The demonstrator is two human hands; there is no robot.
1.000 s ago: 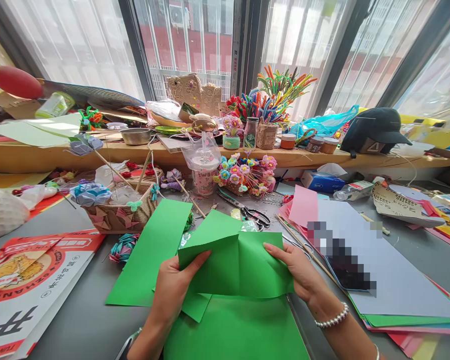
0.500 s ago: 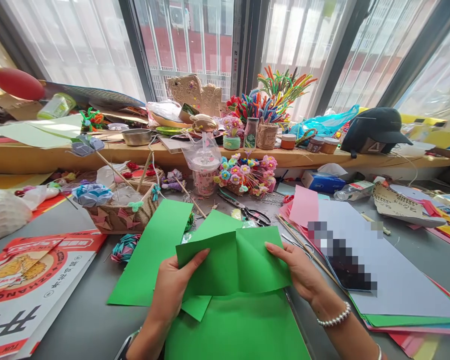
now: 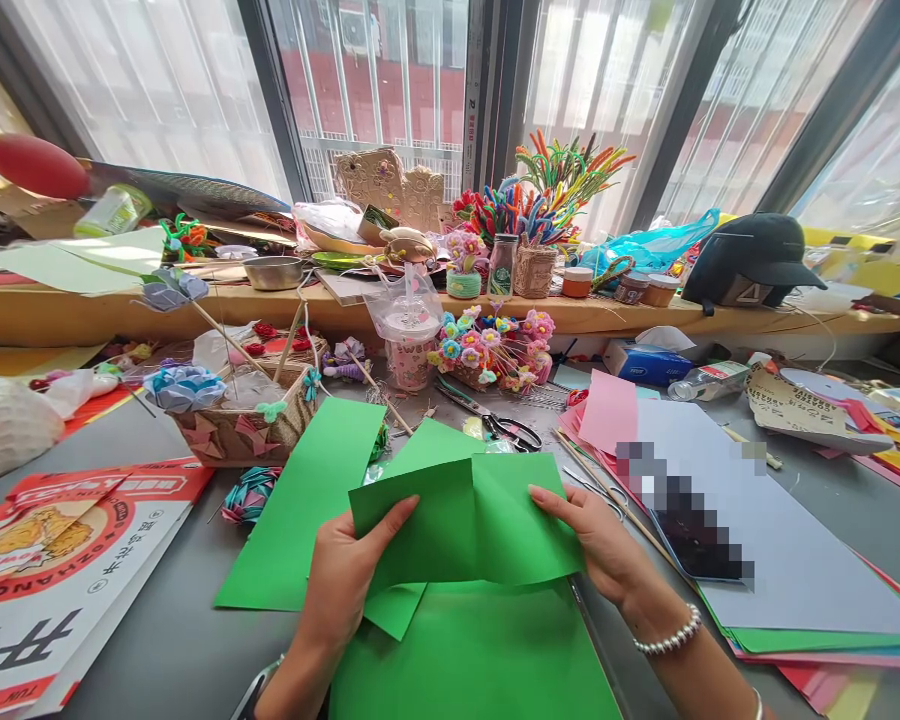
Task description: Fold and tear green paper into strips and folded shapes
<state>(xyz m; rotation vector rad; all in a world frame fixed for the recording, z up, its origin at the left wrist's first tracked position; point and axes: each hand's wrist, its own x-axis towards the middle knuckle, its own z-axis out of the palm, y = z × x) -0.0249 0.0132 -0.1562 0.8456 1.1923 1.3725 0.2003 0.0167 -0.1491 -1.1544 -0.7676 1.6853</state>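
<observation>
I hold a folded green paper sheet (image 3: pixel 469 520) just above the grey table, with a crease running down its middle. My left hand (image 3: pixel 349 575) pinches its left edge, thumb on top. My right hand (image 3: pixel 596 540) pinches the right edge; a pearl bracelet circles that wrist. Under the folded piece lie more green sheets: one large sheet (image 3: pixel 480 655) near me and another (image 3: pixel 300 510) to the left.
Scissors (image 3: pixel 499 425) lie behind the paper. A stack of coloured paper (image 3: pixel 780 560) fills the right side, with thin wooden sticks (image 3: pixel 615 505) along its edge. A woven basket of paper flowers (image 3: pixel 232 415) stands at left, a printed red-and-white sheet (image 3: pixel 52 570) at near left. The windowsill is crowded with craft items.
The folded green paper has lifted and flattened slightly between my hands. Both hands keep the same grip and have barely moved.
</observation>
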